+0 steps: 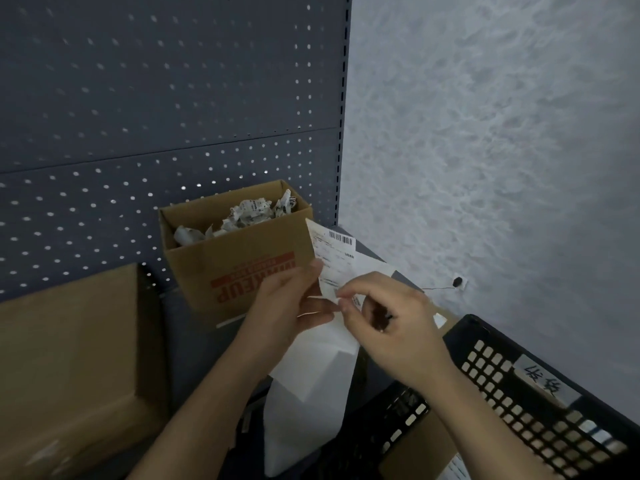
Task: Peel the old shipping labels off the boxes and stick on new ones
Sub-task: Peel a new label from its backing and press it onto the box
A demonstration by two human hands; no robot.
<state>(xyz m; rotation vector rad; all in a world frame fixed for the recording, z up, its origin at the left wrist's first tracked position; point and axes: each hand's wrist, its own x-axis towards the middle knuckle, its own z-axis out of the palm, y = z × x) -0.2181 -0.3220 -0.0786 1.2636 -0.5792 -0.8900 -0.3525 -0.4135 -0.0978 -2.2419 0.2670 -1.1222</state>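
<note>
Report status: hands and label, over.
Left hand grips white barcoded shipping label. Right hand pinches its lower corner. Open brown cardboard box of crumpled scraps behind; nothing blocking.

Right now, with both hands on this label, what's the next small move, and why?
Probably draw the right hand slowly away to peel. It pinches the lower corner of the label, which seems to be lifting, while the left hand holds the sheet steady.

Print on label (332, 258) unreadably small; lower corner behind right hand (391, 323). Left of label, carton (69, 358) cut by frame edge.
</note>
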